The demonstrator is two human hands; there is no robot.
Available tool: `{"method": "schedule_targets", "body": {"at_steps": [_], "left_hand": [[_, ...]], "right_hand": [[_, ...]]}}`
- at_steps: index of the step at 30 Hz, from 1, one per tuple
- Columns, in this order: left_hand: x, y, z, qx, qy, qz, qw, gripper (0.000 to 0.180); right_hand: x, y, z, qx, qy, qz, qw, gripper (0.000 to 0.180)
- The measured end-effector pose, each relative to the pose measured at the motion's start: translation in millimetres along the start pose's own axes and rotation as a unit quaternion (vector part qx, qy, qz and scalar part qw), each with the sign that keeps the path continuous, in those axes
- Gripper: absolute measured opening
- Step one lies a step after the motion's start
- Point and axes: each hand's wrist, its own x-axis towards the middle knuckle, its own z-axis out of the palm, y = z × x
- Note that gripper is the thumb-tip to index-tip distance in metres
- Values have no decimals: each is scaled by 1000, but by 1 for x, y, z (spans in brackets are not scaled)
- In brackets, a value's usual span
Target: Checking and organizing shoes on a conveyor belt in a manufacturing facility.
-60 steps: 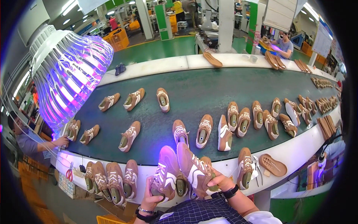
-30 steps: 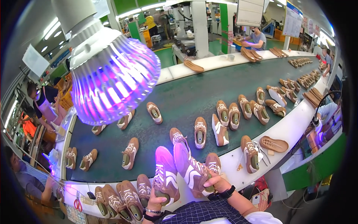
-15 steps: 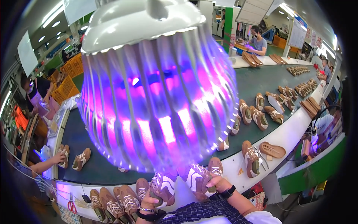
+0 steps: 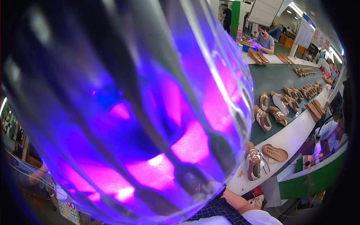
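Observation:
A clear ribbed lamp shade (image 4: 150,123), glowing purple and pink, fills the left and middle of the view. Behind it both my hands are hidden, along with anything they hold. Only my right forearm (image 4: 236,200) shows below its lower right edge, running up behind the shade, with part of a dark wristband. My checked apron (image 4: 221,213) lies beneath. Closest to that forearm, a brown sneaker (image 4: 253,165) with white laces stands on the white ledge, beside a tan shoe sole (image 4: 275,152).
A green conveyor belt (image 4: 268,80) carries several brown sneakers (image 4: 262,118) away to the far right. Stacked soles (image 4: 315,111) lie on the white ledge. One co-worker (image 4: 265,40) sits beyond the belt, another (image 4: 331,76) at far right. A co-worker's arm (image 4: 38,175) shows at left.
The lamp shade now looms much larger and nearer, covering my hands and the two sneakers they held half a second ago. The co-worker's hand at left no longer shows.

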Motion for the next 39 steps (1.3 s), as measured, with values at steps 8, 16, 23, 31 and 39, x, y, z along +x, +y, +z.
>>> {"method": "schedule_targets", "body": {"at_steps": [8,16,23,31,39], "left_hand": [[27,-3,31,-65,33,-1,997,64],[25,-2,62,-75,43,84,993,45],[13,-6,63,-89,170,104,976,46],[7,-6,58,-100,213,93,968,46],[8,-7,57,-102,209,74,970,47]], "right_hand": [[-16,-1,-27,258,-63,152,952,70],[-8,-34,-9,232,121,58,963,38],[-20,-17,2,167,198,7,966,42],[-35,-12,8,183,224,39,956,37],[-35,-5,5,188,244,47,950,38]]}}
